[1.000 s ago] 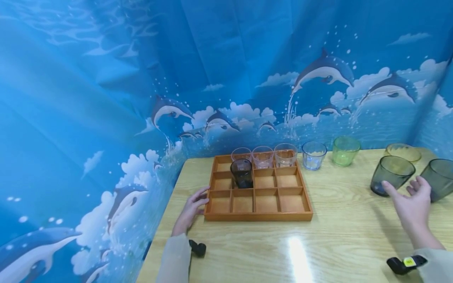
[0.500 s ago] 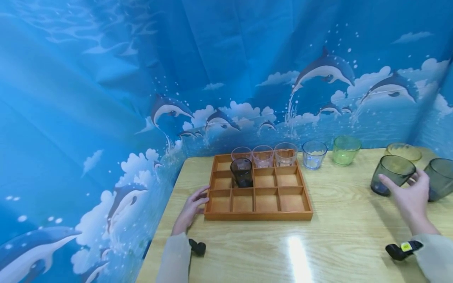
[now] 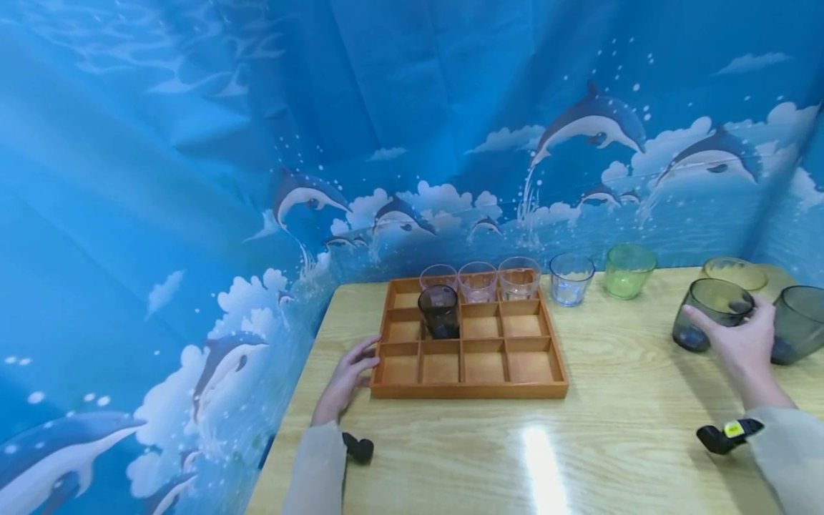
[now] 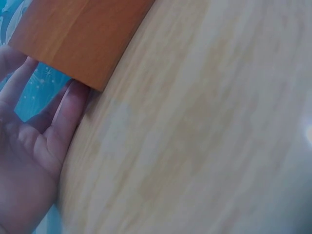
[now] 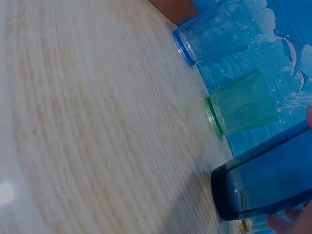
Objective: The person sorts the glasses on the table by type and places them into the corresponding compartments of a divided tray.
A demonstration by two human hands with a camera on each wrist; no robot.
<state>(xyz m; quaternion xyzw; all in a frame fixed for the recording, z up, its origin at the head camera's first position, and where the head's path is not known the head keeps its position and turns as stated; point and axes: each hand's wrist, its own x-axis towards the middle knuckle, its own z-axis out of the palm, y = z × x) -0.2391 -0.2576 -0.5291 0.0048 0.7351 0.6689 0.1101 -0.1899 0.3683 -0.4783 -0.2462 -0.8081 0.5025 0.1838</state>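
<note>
My right hand grips a dark grey glass tumbler, thumb on its near left side and fingers round its right. In the right wrist view that tumbler looks blue, its base close to the table; whether it touches is unclear. My left hand rests its fingers against the left side of a divided wooden tray. The left wrist view shows these fingers at the tray's corner. A darker tumbler stands in the tray's middle row, with pale glasses along the back row.
Right of the tray stand a blue glass and a green glass. A yellowish glass is behind the gripped tumbler. Another grey tumbler stands close to my right hand. A dolphin-print backdrop borders the table.
My right hand has moved slightly left, and its fingers have closed round the dark grey tumbler. The left hand and the tray have stayed put.
</note>
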